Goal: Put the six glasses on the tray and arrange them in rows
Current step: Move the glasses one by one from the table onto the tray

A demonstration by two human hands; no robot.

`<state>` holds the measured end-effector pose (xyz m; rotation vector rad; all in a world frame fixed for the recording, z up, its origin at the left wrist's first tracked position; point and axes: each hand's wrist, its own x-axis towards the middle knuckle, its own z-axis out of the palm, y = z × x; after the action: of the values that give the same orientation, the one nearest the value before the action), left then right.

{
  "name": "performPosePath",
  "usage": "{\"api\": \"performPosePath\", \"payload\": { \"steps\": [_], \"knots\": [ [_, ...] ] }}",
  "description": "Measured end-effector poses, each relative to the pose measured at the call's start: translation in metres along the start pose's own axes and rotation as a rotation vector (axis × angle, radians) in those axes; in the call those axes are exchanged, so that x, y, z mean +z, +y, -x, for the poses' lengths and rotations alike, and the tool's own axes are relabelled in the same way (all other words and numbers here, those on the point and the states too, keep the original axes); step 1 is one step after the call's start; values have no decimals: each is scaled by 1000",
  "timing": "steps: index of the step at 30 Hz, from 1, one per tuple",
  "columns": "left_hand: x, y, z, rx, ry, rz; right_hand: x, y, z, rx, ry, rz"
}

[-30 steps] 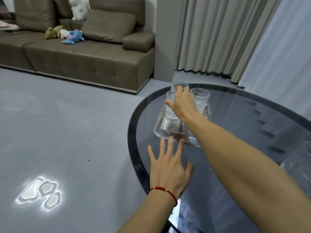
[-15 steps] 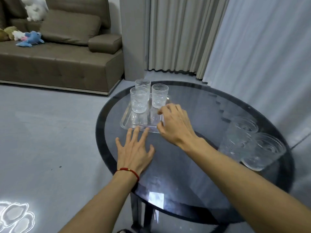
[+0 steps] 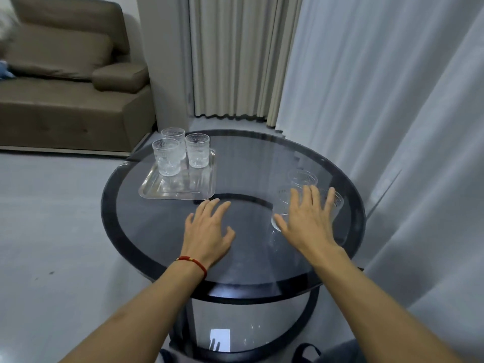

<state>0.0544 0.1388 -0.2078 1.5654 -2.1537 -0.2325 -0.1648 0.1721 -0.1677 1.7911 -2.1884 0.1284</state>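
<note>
A clear tray [image 3: 157, 191] lies at the far left of the round glass table [image 3: 243, 158]. Three ribbed glasses stand upright at its far end: one at the back [image 3: 172, 136], one in front left [image 3: 166, 157], one to the right [image 3: 197, 150]. Three more glasses cluster on the table's right side, the farthest one [image 3: 302, 178] in plain sight, the other two partly hidden behind my right hand [image 3: 309, 218]. That hand hovers with fingers spread just in front of them, holding nothing. My left hand [image 3: 208, 231] rests flat on the table, fingers apart, just short of the tray.
A brown sofa [image 3: 68, 100] stands at the left across the grey floor. Curtains [image 3: 366, 87] hang close behind and to the right of the table. The table has a dark rim and a lower ring frame underneath.
My right hand has let go of the glass on the tray and swung right to the cluster of glasses. The view has turned right. My left hand stays on the table.
</note>
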Motion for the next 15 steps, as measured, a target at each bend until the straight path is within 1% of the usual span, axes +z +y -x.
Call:
{"api": "performPosePath", "payload": {
  "steps": [3, 6, 7, 9, 11, 13, 14, 15],
  "knots": [
    [5, 1, -2, 47, -13, 56, 0, 2, -3, -18, 108, 2],
    [9, 3, -5, 123, -39, 199, -4, -1, 0, -66, 175, -150],
    [9, 5, -5, 134, -80, 264, -5, -4, 1, -80, 164, -221],
    [8, 8, -5, 121, -189, 394, -7, -13, 4, -93, 81, -403],
    [6, 7, -6, 94, -265, 508, -8, -24, 7, -63, -26, -658],
    [2, -1, -7, 83, -280, 541, -9, -34, 8, -22, -84, -802],
    [0, -7, -8, 75, -255, 527, -10, -39, 7, -11, -88, -816],
    [-3, -15, -10, 60, -195, 483, -11, -44, 6, -4, -84, -828]
  ]
}}
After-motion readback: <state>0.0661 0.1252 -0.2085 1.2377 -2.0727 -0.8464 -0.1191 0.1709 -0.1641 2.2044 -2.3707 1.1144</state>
